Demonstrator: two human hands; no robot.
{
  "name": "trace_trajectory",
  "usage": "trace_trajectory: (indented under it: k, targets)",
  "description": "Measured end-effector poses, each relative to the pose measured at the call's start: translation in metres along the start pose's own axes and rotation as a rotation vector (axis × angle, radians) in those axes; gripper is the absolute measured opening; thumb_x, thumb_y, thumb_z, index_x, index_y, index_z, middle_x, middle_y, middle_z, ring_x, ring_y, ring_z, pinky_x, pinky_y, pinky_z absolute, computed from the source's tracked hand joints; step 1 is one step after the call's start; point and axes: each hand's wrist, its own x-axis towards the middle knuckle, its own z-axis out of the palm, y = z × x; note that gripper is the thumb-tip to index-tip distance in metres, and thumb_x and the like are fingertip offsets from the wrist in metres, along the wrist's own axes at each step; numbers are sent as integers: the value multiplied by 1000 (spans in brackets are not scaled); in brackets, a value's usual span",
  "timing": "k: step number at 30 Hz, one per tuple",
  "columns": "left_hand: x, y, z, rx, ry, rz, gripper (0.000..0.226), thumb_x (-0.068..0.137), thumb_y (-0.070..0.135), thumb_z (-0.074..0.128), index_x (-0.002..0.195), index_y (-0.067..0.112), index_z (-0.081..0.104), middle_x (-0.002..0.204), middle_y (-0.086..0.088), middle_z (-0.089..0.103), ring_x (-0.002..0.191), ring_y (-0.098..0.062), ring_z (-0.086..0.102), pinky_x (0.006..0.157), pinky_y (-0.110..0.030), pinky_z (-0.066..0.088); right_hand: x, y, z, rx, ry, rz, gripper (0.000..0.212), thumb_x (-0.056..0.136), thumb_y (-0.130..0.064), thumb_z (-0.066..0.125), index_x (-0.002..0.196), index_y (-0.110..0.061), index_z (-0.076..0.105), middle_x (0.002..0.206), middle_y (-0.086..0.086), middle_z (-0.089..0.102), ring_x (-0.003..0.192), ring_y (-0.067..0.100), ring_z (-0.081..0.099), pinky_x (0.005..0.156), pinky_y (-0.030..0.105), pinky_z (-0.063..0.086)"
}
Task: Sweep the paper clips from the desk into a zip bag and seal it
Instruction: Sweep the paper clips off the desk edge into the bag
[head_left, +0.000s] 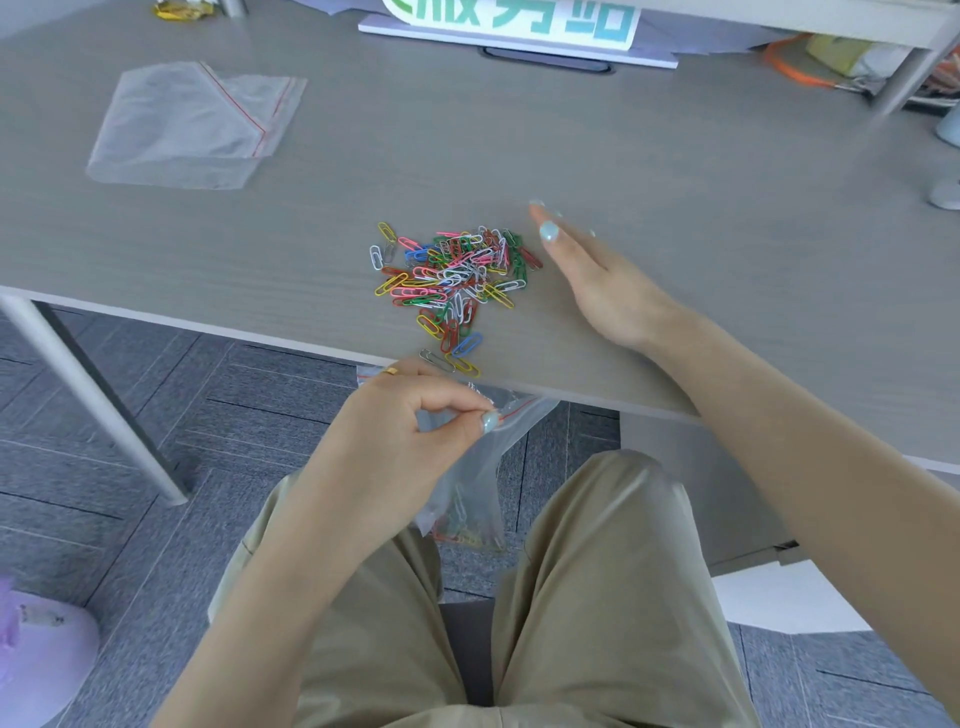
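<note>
The left hand covers the bag mouth, so how wide it gapes cannot be told. Clips at the bag's bottom are a blurred, uncountable smear. The right hand is motion-blurred at the fingertips. The sign is cut by the top edge, its text unreadable. The counter runs off both sides.

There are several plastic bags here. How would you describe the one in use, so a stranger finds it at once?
Start at the near edge of the grey desk, below the paper clips. The zip bag hangs there, pinched by the left hand. Unlike the spare bags lying flat on the desk, it already holds some clips.
</note>
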Motion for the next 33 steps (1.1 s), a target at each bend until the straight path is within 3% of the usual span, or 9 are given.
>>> trace_trajectory:
  k: [4,9,15,21,25,31,33]
  targets:
    - [0,1,0,-6,1,-4,8,77,21,65,75,26,71,79,15,59,66,17,49,61,2,31,14,8,4,-170,-57,-56,47,100,-37,16,143,-22,27,154,-6,22,141,2,12,111,19,-3]
    - [0,1,-1,-8,-6,5,9,77,20,65,74,26,71,83,12,61,71,15,51,63,3,31,-13,9,8,-175,-140,-171,46,100,-35,19,143,-24,28,152,-10,25,139,-2,14,117,24,0]
    - [1,0,1,9,-12,23,12,76,22,65,71,31,69,82,12,61,72,14,51,63,2,32,-48,-1,15,-185,-228,-253,53,92,-40,17,141,-25,31,150,-13,27,137,-8,14,115,18,0]
    - [-2,-1,0,1,-9,16,10,76,24,65,72,31,70,82,14,62,76,12,52,63,2,32,-57,0,7,-84,-169,-136,44,99,-35,19,141,-26,29,144,-22,23,129,-16,13,107,3,-1]
    - [-2,-1,1,-3,-7,33,11,77,22,65,71,31,69,81,15,61,76,14,52,65,3,32,-65,-1,11,-155,-226,-202,54,92,-43,15,142,-29,26,150,-18,23,136,-12,10,115,16,0]
    - [-1,-1,1,5,-9,67,21,77,20,64,65,37,65,66,28,62,78,11,51,68,1,34,-71,13,23,-296,-219,-323,47,98,-39,19,142,-29,28,152,-11,27,141,0,15,117,25,10]
    - [-1,-1,0,14,-1,76,23,78,20,63,65,39,64,69,22,62,78,10,51,68,0,34,-71,17,27,-359,-241,-361,47,99,-40,16,143,-29,26,153,-9,26,141,3,15,118,25,8]
